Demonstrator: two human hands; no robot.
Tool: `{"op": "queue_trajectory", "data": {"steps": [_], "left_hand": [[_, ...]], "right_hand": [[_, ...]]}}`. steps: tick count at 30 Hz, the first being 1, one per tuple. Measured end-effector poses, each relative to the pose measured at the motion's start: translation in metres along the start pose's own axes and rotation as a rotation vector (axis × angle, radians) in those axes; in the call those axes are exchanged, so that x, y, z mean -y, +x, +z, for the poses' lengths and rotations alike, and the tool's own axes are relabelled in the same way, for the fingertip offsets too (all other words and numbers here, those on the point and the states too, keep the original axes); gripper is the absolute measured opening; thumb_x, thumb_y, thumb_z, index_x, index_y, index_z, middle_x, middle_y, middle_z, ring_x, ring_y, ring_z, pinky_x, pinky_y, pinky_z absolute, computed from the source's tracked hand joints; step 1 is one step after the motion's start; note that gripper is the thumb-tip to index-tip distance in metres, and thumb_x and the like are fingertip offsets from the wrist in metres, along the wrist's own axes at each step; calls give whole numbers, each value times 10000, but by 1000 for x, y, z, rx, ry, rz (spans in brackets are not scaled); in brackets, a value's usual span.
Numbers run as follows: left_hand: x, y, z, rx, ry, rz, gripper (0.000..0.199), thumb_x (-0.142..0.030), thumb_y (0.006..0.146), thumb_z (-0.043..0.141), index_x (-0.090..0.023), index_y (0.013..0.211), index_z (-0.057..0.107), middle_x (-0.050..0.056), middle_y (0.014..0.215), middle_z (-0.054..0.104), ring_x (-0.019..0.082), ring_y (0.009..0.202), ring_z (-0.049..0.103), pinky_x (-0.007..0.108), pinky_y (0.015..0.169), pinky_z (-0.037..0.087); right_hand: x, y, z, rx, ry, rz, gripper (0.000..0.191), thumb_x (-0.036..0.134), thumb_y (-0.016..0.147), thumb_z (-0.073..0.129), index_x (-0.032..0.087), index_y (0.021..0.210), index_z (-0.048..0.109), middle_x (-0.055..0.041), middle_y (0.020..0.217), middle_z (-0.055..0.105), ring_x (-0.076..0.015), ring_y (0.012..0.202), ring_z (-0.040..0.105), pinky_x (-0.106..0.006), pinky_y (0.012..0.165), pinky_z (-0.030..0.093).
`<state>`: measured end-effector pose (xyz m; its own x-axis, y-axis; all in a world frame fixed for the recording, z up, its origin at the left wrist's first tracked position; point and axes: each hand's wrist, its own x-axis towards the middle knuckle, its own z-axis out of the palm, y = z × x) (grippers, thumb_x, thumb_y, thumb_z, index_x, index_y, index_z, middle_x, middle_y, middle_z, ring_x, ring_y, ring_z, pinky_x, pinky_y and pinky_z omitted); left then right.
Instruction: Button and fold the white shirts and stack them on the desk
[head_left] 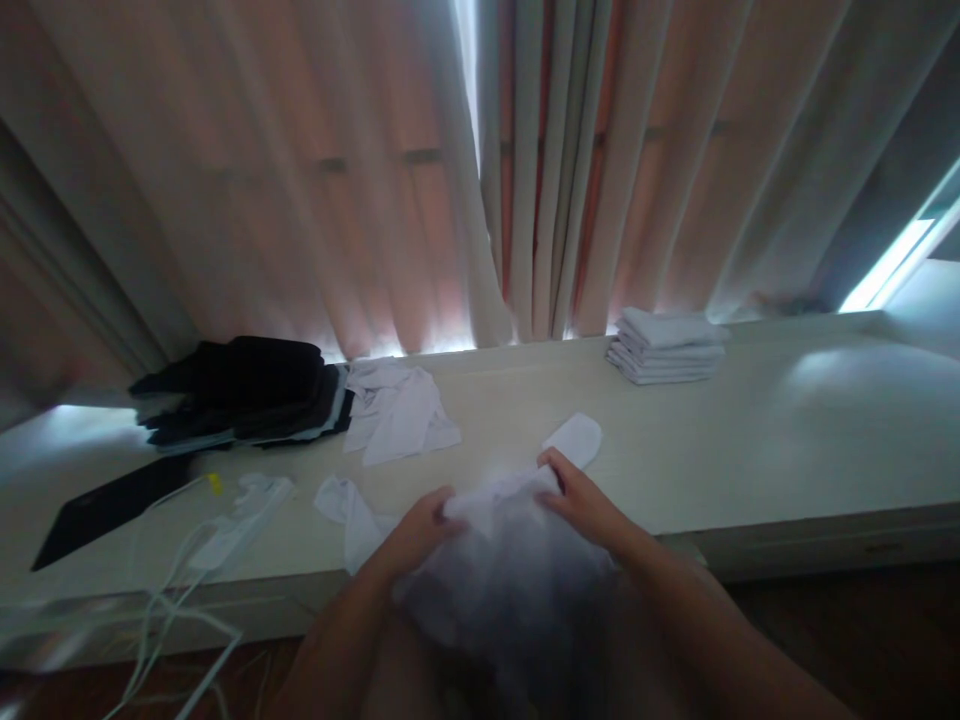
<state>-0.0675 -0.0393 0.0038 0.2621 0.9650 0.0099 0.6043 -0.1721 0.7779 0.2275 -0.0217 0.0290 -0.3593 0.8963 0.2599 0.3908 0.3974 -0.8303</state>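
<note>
A white shirt [517,560] hangs between my two hands at the front edge of the long white surface, its lower part blurred. My left hand [424,530] is closed on its upper left edge, thumb and fingers pinching the cloth. On the other side, my right hand [581,500] pinches the upper right edge. One sleeve-like end spreads onto the surface beyond the right hand, and another lies to the left of the left hand. Behind them rests a crumpled white garment [401,410].
Folded white cloths [666,347] form a neat stack at the back right. Dark folded clothes [247,390] are piled at the back left. Nearer, a black flat panel [112,505] and a white power strip [240,525] with loose cables [161,600] lie on the surface. Curtains [375,200] hang behind.
</note>
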Motion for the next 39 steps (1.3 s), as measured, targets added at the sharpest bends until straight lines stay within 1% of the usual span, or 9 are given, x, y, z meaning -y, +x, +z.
{"op": "queue_trajectory", "data": {"steps": [4,8,10,14,16,24,28,32,39], "left_hand": [[-3,0,12,-130,-238,-22,231,-353,792,607,-220,965,533,-12,821,608,164,743,569,260,653,457],[-12,-1,12,-177,-443,-10,291,-237,761,517,-248,1045,454,-41,810,586,127,650,556,220,575,419],[-17,-3,8,-185,-475,-25,350,-261,791,523,-249,1132,447,-26,845,623,139,685,587,228,599,432],[-25,-5,0,-114,-526,-12,583,-354,828,615,-233,1354,396,50,1009,693,184,817,640,262,690,464],[-22,-4,3,-76,-592,-12,664,-403,830,642,-227,1411,375,76,1068,697,198,856,647,274,721,466],[19,-4,44,-23,-478,-79,560,-611,868,492,-169,1173,650,106,1106,699,238,973,625,360,879,462],[16,8,49,-122,-415,-12,573,-613,833,532,-158,1152,674,127,1187,688,266,1093,602,376,992,424],[8,17,48,-177,-403,-134,587,-570,789,604,-113,1152,670,146,1080,718,282,997,636,393,890,473],[-3,9,40,-58,-441,7,417,-503,882,538,-175,1041,739,74,1015,742,242,967,644,337,877,465]], "right_hand": [[1,2,2,-35,31,80,392,130,696,618,242,1049,486,30,885,547,-168,822,545,-268,760,422],[4,6,0,-15,87,236,905,164,606,760,235,1410,350,10,927,593,-182,813,581,-297,782,462],[6,5,-4,55,145,300,985,230,581,817,207,1450,354,-28,987,631,-205,873,602,-318,818,473],[5,-1,-15,378,382,271,446,373,744,728,169,1136,668,-65,1016,702,-214,880,634,-308,776,485],[3,-3,-18,424,413,265,298,382,780,697,152,969,716,-51,915,718,-189,770,625,-281,697,472],[2,8,-18,64,124,190,193,312,717,735,166,700,609,16,692,608,-149,673,529,-245,631,392],[9,11,-20,84,70,119,194,283,697,750,171,676,593,31,670,578,-140,661,504,-239,630,367],[15,9,-20,113,57,80,196,278,680,772,171,677,607,34,680,587,-139,659,507,-238,635,362],[12,9,-20,75,-69,67,186,294,696,775,163,685,644,5,707,636,-176,713,564,-258,661,367]]}}
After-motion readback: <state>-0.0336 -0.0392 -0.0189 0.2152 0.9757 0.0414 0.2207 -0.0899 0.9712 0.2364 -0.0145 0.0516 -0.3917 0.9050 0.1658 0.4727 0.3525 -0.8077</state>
